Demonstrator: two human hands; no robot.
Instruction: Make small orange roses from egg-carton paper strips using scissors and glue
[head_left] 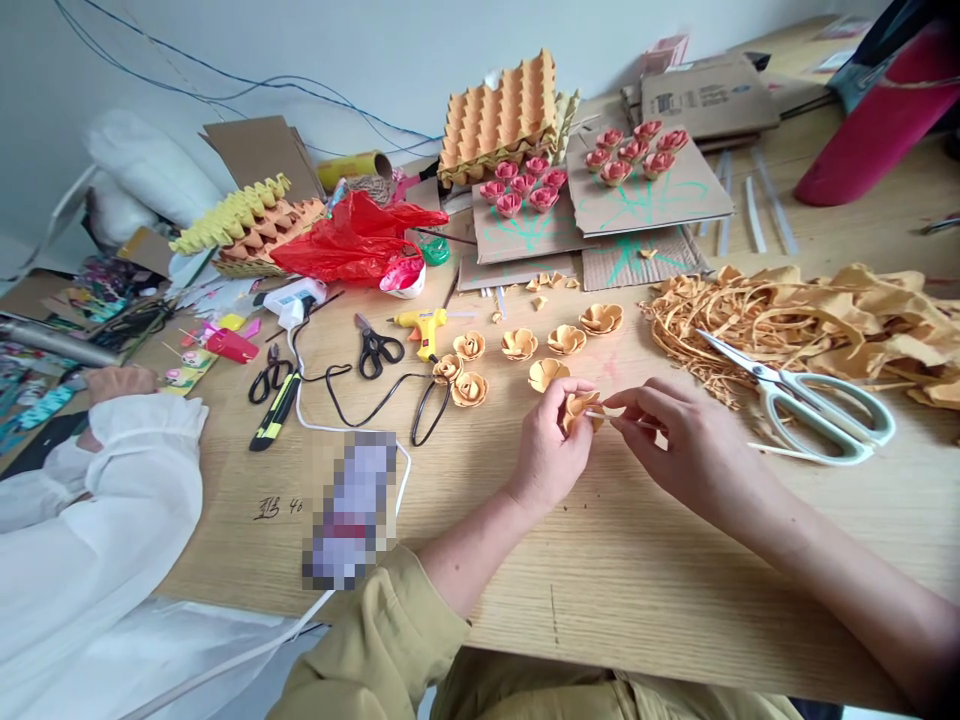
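My left hand [551, 445] pinches a small orange flower [579, 408] of egg-carton pulp, its cupped petals partly hidden by the fingers. From the right, my right hand [686, 440] closes its fingertips on a thin white stick [598, 414], whose tip meets the petals. Just behind the left hand sits an open cupped flower [548, 374]. Farther back are more loose petal cups [566, 340], and to the left several rolled orange roses [470, 389] stand close together. Large scissors [817, 405] with pale green handles lie open right of my right hand.
Orange pulp scraps [795, 320] pile up at right. A yellow glue gun [424, 328], black-handled scissors [377, 348] and a cutter [275, 412] lie left. Pink flowers stand on cardboard [652, 205] behind. A blurred-out phone [352, 510] lies near a co-worker's white sleeve [142, 470].
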